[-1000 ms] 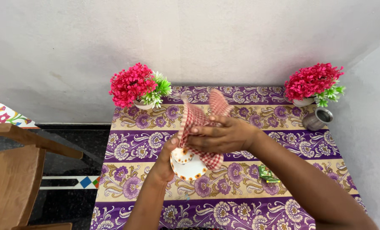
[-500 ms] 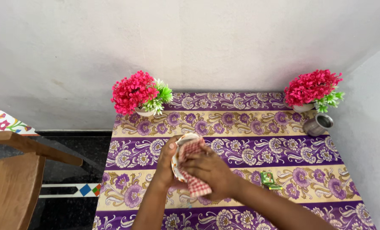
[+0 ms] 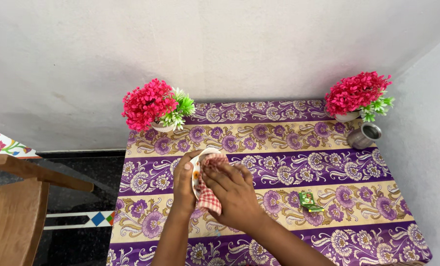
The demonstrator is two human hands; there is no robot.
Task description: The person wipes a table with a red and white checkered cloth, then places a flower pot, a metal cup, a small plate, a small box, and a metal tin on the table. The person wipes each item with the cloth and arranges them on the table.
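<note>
I hold a small white cup [image 3: 198,167] with orange flowers tipped on its side in my left hand [image 3: 184,181], fingers wrapped round its outer wall, while my right hand [image 3: 232,192] presses a red-and-white checked cloth [image 3: 209,196] into its mouth. Both hands are closed — the left gripping the cup, the right bunched on the cloth.

To wipe well, I judge the left grip should stay firm on the wall, not the rim, so the cup cannot slip, and the cloth-wrapped fingers should sweep round the whole inside and over the lip, turning the cup a little at a time.

The cup sits between my hands, touching both, raised above the middle of the left half of the table, whose purple floral tablecloth [image 3: 289,162] shows around it. Pink flower pots stand at the far left corner [image 3: 153,104] and far right corner [image 3: 355,94], a steel tumbler [image 3: 364,136] near the right edge — and a small green packet [image 3: 308,201] to the right of my hands.
</note>
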